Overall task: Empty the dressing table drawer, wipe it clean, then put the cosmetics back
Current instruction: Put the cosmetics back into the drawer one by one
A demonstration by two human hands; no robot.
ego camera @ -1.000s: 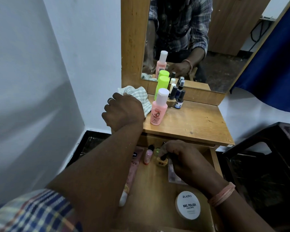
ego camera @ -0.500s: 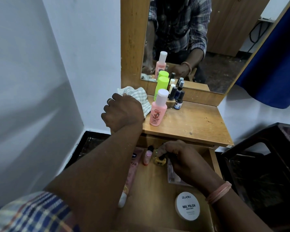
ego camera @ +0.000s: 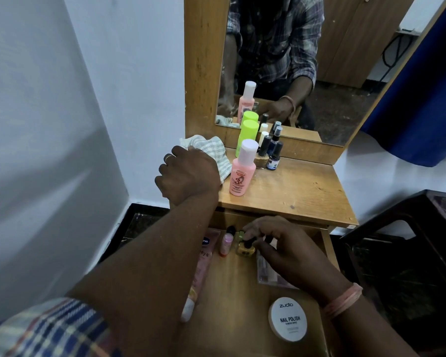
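Note:
My left hand [ego camera: 187, 173] rests closed on a checked cloth [ego camera: 211, 150] at the left of the dressing table top [ego camera: 301, 194]. In the open drawer [ego camera: 232, 287] below, my right hand [ego camera: 281, 246] pinches the black cap of a small yellow nail polish bottle [ego camera: 245, 249]. Beside it stands a small pink bottle [ego camera: 226, 244], and a pink tube [ego camera: 201, 269] lies along the drawer's left side, partly hidden by my left arm. A round white nail polish remover tin [ego camera: 288, 318] and a clear flat case [ego camera: 268, 275] also lie in the drawer.
On the table top stand a pink bottle with a white cap [ego camera: 243, 173], a lime green bottle [ego camera: 247, 134] and several small dark bottles [ego camera: 271, 150] before the mirror [ego camera: 319, 60]. A white wall [ego camera: 62, 124] is on the left, a dark plastic stool [ego camera: 410, 253] on the right.
My right hand has shifted its fingers slightly around the yellow bottle's cap. My left hand stays on the cloth.

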